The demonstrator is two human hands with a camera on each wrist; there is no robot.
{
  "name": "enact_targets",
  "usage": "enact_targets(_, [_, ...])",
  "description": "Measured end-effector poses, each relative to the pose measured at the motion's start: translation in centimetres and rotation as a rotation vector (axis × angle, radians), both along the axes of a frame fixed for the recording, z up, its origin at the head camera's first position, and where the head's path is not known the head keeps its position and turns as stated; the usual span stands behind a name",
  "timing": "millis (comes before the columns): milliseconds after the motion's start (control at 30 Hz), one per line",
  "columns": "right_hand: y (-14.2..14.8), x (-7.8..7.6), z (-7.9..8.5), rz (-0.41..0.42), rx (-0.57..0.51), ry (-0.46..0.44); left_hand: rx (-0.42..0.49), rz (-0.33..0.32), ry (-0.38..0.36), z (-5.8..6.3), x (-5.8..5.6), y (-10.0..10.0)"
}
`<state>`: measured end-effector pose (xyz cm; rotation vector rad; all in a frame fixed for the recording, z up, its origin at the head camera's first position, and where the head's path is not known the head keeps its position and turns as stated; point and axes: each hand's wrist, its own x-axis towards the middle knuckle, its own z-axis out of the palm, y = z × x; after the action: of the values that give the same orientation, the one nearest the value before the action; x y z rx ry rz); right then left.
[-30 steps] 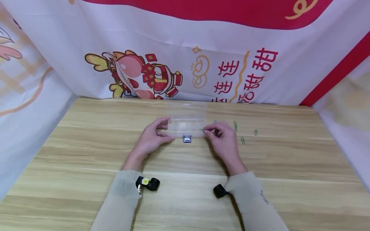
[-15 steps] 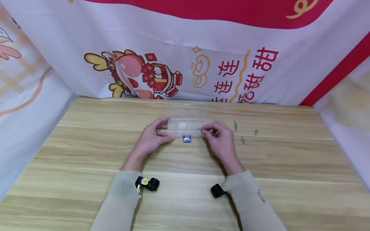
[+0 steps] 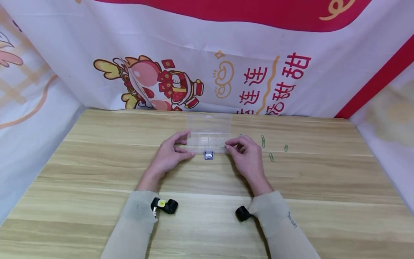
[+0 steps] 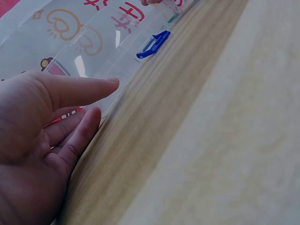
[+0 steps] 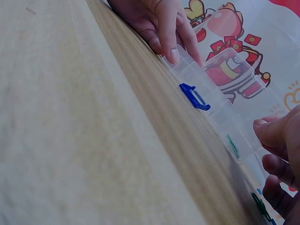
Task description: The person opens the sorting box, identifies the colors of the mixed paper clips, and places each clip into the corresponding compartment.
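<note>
A clear plastic compartment box point(image 3: 203, 142) lies on the table with its lid point(image 3: 209, 123) raised at the back and a blue latch point(image 3: 208, 155) at the front. My left hand point(image 3: 169, 153) holds its left end, thumb at the front corner and fingers toward the back. Over the right end hovers my right hand point(image 3: 247, 154), its fingers loosely bent; no clip shows between its fingertips in the right wrist view. A green paper clip point(image 5: 233, 146) is inside the box's front right compartment, below that hand.
Several green paper clips lie right of the box, among them a touching pair point(image 3: 263, 141), a single clip point(image 3: 286, 148) and a nearer clip point(image 3: 271, 157). Another clip point(image 3: 240, 135) shows partly behind the right hand. A printed cloth point(image 3: 207, 72) hangs behind the wooden table point(image 3: 207, 216).
My right hand moved slightly left over the box, and the green paper clip left its fingertips and dropped into the compartment. The left hand stayed at the box's left end.
</note>
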<state>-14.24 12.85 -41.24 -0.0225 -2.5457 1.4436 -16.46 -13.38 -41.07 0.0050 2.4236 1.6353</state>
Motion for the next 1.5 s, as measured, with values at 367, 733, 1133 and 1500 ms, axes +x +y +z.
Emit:
enact_targets(367, [0.0,0.1,0.0,0.017,-0.012,-0.009,-0.011,-0.007,0.0,0.1,0.0,0.0])
enact_targets(733, [0.4,0.1,0.0,0.018,-0.036,0.004,-0.008,-0.006,-0.009,0.0,0.0,-0.2])
enact_targets(1133, [7.9,0.2,-0.3,-0.184,-0.077,-0.055,-0.01,0.005,-0.015,-0.2,0.2,-0.6])
enact_targets(1500, [16.4,1.5,-0.3,-0.445,-0.132,-0.106,0.0,-0.029,0.009,-0.1,0.0,-0.3])
